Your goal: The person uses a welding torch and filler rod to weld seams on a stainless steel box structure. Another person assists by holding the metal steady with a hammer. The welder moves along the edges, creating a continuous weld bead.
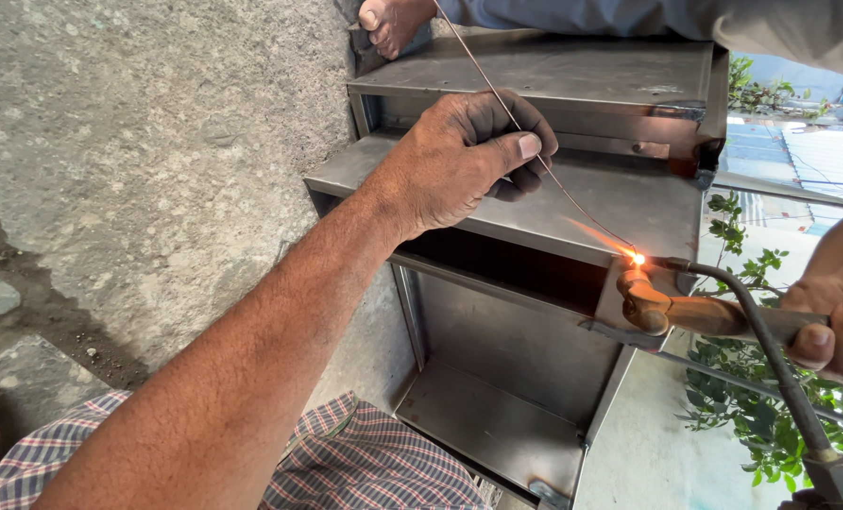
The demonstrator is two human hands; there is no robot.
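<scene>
My left hand (464, 161) rests on a grey sheet-metal box frame (572, 71) and pinches a thin filler rod (525, 142) that slants down to a glowing spot (637, 258) at the frame's right edge. My right hand (832, 321) grips the brass handle of a gas torch (695, 312), whose curved dark nozzle ends at that glowing spot with a small orange flame. Another person's hand (391, 21) holds the frame's top left corner, their grey sleeve (629, 14) stretching across the top.
The open metal box has shelves and a hollow interior (497, 368). A rough concrete surface (138, 142) lies to the left. Green plants (752, 397) and a blue roof (799, 161) show on the right. Checked cloth (346, 463) covers my lap at the bottom.
</scene>
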